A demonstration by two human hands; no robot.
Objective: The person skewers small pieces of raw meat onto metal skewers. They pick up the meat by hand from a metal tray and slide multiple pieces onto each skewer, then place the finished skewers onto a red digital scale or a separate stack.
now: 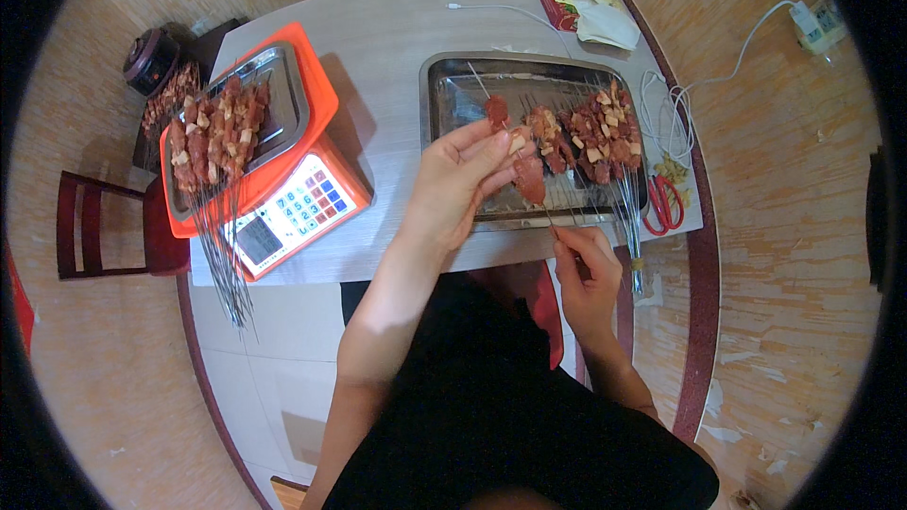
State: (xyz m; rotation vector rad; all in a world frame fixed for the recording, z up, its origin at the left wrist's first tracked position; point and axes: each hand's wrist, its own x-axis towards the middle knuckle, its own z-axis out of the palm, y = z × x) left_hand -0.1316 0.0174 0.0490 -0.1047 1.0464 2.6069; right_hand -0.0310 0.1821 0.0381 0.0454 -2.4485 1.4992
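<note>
My left hand [450, 180] pinches pieces of raw meat on a thin metal skewer [480, 78], whose tip points up and left. A red piece sits near the tip, a pale cube lies by my thumb, and a longer meat piece [529, 180] hangs lower. My right hand [589, 276] grips the skewer's lower end near the table's front edge. Beneath my hands lies a rectangular metal tray [427, 103]. On it, a few meat skewers [545, 129] lie beside a larger group of skewers [606, 131], whose handles are banded together over the edge.
Left, an orange digital scale [340, 177] bears a metal tray [292, 85] of meat skewers [220, 134], their handles overhanging. Red-handled scissors [664, 205], a white cable [667, 117] and a tissue box [560, 8] lie right. A dark red chair [152, 227] stands left.
</note>
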